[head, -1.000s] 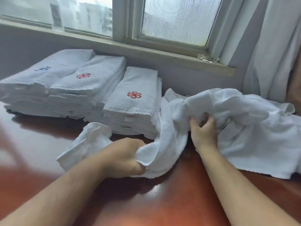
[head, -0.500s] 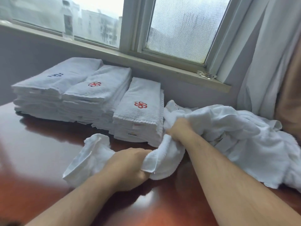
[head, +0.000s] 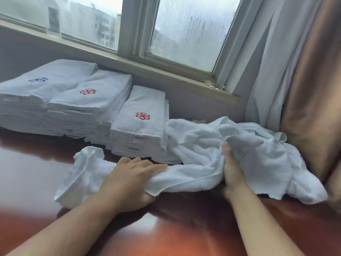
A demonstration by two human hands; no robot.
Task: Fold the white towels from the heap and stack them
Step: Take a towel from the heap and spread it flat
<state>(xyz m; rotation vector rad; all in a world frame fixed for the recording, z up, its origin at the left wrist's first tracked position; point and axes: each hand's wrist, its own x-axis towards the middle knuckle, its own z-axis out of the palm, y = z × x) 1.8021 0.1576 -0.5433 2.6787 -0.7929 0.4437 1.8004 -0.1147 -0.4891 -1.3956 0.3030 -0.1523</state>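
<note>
Two hands on one rumpled white towel [head: 184, 178], stretched over a glossy reddish table [head: 184, 228] from the loose heap [head: 267, 159] at right; left hand [head: 129, 182] curled round its bunched middle, right hand [head: 232, 172] clutching folds, fingertips buried. Soft, light, limp terry, probably best taken by hemmed corners. Three folded stacks [head: 138, 126] behind.

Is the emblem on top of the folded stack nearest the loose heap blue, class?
No, the emblem on top of the folded stack beside the loose heap is red.
</note>
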